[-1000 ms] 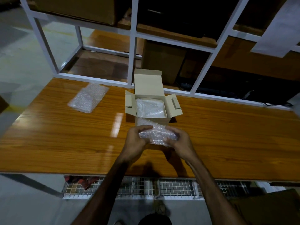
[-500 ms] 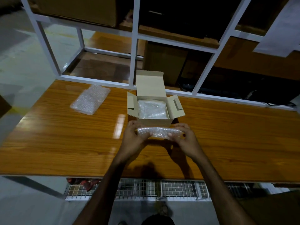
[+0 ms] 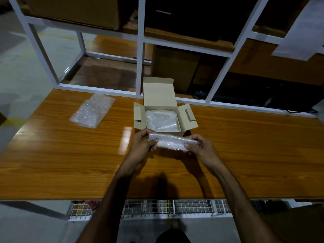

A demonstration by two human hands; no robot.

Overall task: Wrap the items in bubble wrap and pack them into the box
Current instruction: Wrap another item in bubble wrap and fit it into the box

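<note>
A long item rolled in bubble wrap is held level just in front of the open cardboard box. My left hand grips its left end and my right hand grips its right end. The item inside the wrap is hidden. The box stands on the wooden table with its lid up and side flaps spread. Another bubble-wrapped bundle lies inside it.
A flat pile of bubble wrap lies on the table's left side. A white metal shelf frame stands behind the table with dark boxes on it. A wire mesh rack sits below the near table edge.
The wrapped piece has gone from a bunched bundle to a long level roll. My hands have moved apart to its two ends.
</note>
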